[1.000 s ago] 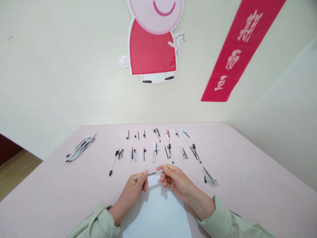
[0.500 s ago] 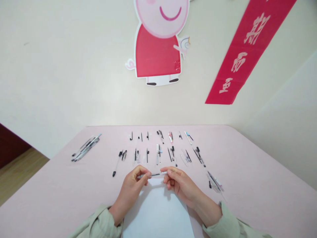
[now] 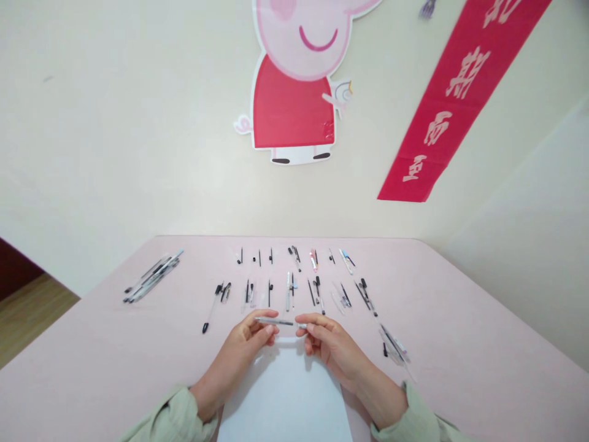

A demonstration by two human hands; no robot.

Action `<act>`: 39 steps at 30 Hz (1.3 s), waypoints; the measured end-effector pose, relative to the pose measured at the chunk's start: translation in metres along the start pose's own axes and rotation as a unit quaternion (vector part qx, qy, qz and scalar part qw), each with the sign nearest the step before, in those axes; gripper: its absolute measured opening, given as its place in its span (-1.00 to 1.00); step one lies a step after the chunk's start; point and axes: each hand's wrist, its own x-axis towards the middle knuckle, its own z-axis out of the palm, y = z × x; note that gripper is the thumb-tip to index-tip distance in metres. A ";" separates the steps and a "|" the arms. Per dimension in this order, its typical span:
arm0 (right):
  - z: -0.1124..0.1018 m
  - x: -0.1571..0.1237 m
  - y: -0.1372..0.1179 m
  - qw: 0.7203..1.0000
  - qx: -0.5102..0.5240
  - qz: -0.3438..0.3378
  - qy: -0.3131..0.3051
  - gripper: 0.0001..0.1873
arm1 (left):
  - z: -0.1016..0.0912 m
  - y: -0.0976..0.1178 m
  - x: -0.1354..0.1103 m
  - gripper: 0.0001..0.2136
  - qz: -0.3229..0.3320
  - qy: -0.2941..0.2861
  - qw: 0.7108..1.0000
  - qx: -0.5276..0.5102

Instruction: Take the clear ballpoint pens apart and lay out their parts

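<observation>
My left hand pinches a slim pen barrel, clear with a dark grey length inside, between thumb and fingers. The barrel lies nearly level and points at my right hand. Between the right thumb and forefinger is a small whitish piece, perhaps a pen cap or tip; most of it is covered by the fingers. A narrow gap separates it from the barrel's end. Both hands are raised above the top edge of a white sheet of paper.
On the pink table, pen parts lie in two rows of small groups, one being a black-capped pen. A bundle of pens lies at left, and loose clear parts at right. Behind stands a wall with a pig cutout.
The pen barrel and the whitish piece, in line and close together before, now show a gap. More of the barrel shows over my left fingers. The view has shifted slightly.
</observation>
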 end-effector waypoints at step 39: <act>0.009 -0.007 0.010 0.927 -0.359 -0.105 -0.034 -0.89 | 0.008 -0.007 0.000 -0.67 -0.020 0.060 0.995 -0.079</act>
